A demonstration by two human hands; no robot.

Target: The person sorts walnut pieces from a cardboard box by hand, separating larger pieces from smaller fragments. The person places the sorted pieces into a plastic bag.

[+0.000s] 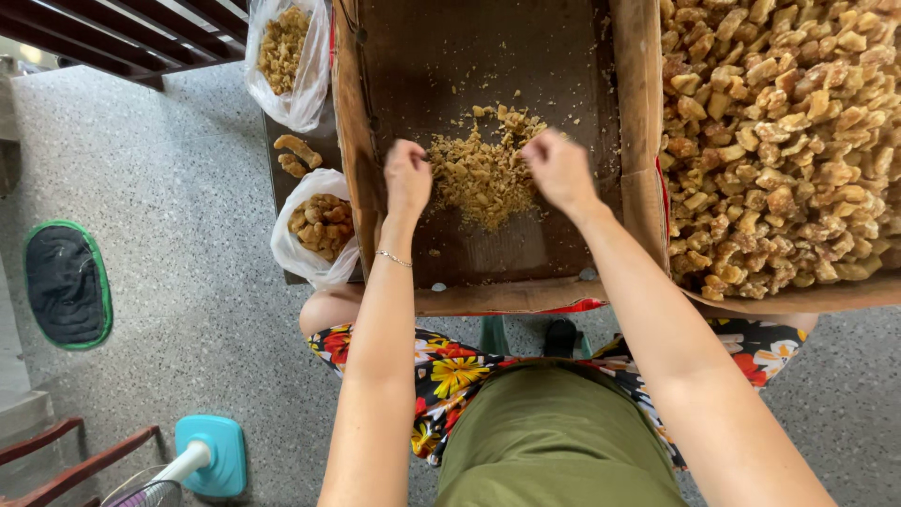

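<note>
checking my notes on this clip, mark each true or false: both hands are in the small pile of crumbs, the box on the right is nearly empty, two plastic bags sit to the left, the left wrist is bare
1. Both hands are in the small pile: true. The left hand and right hand rest at the crumb pile in the cardboard box.
2. Right-hand box nearly empty: false. The full box is heaped with chunks.
3. Two plastic bags on the left: true, upper bag and lower bag.
4. Left wrist bare: false. It wears a thin bracelet.

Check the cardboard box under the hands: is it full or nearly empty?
Nearly empty. The cardboard box shows mostly bare brown floor, with only a small pile of golden pieces between both hands.
</note>
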